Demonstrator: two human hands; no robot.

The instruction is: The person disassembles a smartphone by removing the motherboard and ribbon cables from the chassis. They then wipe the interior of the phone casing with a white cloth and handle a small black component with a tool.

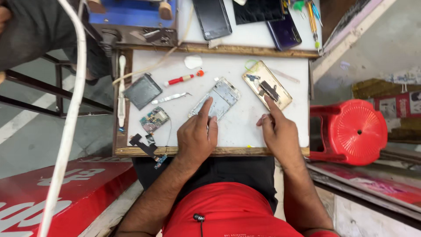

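Head view: small white work board (pixel 245 127) with wooden edging, set over the person's lap; concrete floor around it, red plastic stool (pixel 354 131) off to the right, red signboard (pixel 66 193) lower left.

Left hand (pixel 197 138) rests on the board near its front edge, index finger stretched out with its tip on the lower end of an opened phone frame (pixel 215 104), silver-white, lying tilted at centre. Other fingers are loosely curled, gripping nothing.

Right hand (pixel 278 131) sits just right of that, index finger extended and touching the near end of a gold phone back housing (pixel 267 90), which lies diagonally at the board's upper right with a dark flex part on it. Remaining fingers are folded, thumb out to the left; no grasp.

Left part of the board: grey battery (pixel 142 91), red-handled screwdriver (pixel 182 79), metal tweezers (pixel 170 98), a green circuit board (pixel 154 120), and a black flex strip (pixel 147 147) hanging over the front edge. A white pry tool (pixel 121 90) lies along the left rim.

Behind, a second white shelf (pixel 252 37) carries a dark phone (pixel 212 17), a purple phone (pixel 285 33) and a few screwdrivers (pixel 312 19). Thick white cable (pixel 70 118) crosses the left of the frame.
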